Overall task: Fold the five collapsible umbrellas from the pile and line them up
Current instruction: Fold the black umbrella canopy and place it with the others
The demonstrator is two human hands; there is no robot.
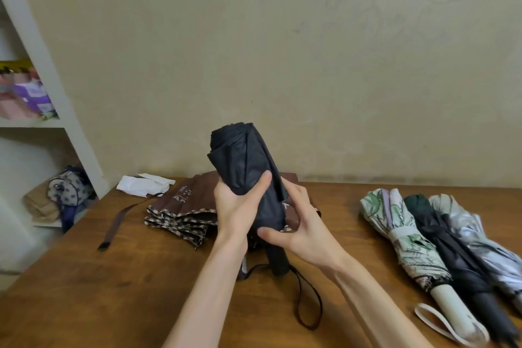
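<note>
Head view: I see the black umbrella (248, 167) held upright over the middle of the surface (113, 277) — left hand (237, 206) and right hand (302, 223) both have fingers clenched round its canopy. A brown umbrella (186, 206) lies loose behind it, and three folded umbrellas (423, 240) lie side by side at the right.

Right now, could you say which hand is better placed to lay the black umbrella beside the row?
Probably the right hand: it holds the black umbrella nearer the row; the left hand grips farther away.
</note>
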